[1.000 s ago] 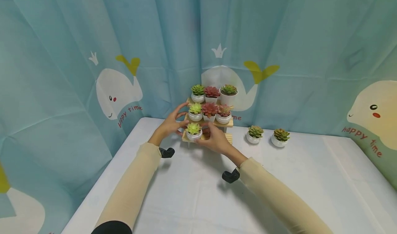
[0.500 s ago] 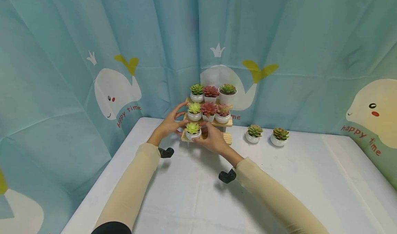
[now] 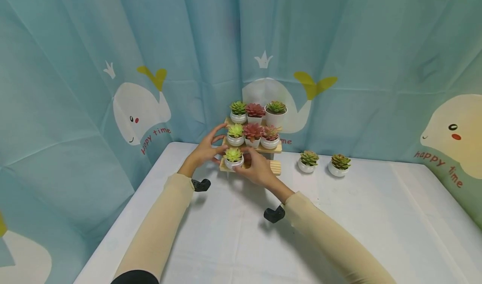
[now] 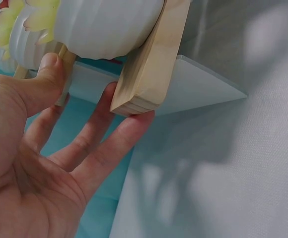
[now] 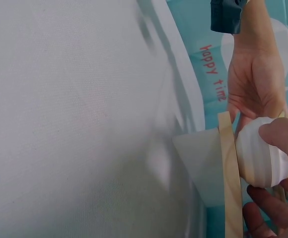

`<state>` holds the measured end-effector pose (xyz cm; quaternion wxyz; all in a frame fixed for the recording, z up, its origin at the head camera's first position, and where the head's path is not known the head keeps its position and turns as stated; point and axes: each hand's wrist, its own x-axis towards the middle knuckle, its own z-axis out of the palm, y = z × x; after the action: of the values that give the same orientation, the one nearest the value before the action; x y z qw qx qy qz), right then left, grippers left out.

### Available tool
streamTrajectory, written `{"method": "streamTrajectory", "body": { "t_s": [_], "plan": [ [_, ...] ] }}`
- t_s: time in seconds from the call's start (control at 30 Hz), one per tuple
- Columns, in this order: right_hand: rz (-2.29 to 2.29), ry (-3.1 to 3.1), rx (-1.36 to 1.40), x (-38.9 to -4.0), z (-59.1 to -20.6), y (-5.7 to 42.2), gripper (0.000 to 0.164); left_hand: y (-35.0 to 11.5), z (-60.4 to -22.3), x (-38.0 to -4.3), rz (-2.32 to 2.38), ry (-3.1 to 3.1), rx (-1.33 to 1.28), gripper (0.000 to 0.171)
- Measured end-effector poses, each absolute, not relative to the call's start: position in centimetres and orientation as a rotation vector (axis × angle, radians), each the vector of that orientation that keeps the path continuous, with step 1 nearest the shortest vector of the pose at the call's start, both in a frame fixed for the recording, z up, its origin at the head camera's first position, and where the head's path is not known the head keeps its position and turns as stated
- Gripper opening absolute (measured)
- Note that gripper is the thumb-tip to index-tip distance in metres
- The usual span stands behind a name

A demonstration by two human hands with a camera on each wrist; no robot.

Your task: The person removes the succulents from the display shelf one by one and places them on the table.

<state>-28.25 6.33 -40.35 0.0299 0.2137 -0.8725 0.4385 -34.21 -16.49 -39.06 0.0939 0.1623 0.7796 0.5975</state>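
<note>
The yellow-green potted succulent (image 3: 233,158) stands at the left end of the lowest tier of the wooden stand (image 3: 276,167). Its white pot looks hard and smooth, ceramic or a glossy plastic, I can't tell which; I'd judge it light enough for one hand but a little slick, and perhaps breakable if dropped. The rounded, ribbed side seems the place to take hold, with thumb and fingers opposite each other, since the leaves look thin and likely to bend or pull loose. My right hand (image 3: 260,169) grips the pot that way, thumb against its wall. My left hand (image 3: 203,152) is loosely spread at the stand's left end, fingertips touching the end of the bottom board, thumb by the middle one. The stand looks stiff but light, so a hard push could shift it; the board ends seem its safest hold. Three potted plants sit on the middle tier (image 3: 253,135) and three on the top tier (image 3: 255,113). To the right, two greenish potted succulents (image 3: 308,162) rest on the white counter (image 3: 226,242), near the blue curtain (image 3: 376,37).
</note>
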Motion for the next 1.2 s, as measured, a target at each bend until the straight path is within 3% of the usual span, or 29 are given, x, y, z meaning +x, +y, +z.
{"method": "streamTrajectory", "body": {
  "t_s": [1.2],
  "plan": [
    [1.389,-2.643,0.7,-26.7,-40.0,8.3,0.055,-16.4,-39.0,-34.0,1.758,2.322,0.488,0.078]
  ]
}}
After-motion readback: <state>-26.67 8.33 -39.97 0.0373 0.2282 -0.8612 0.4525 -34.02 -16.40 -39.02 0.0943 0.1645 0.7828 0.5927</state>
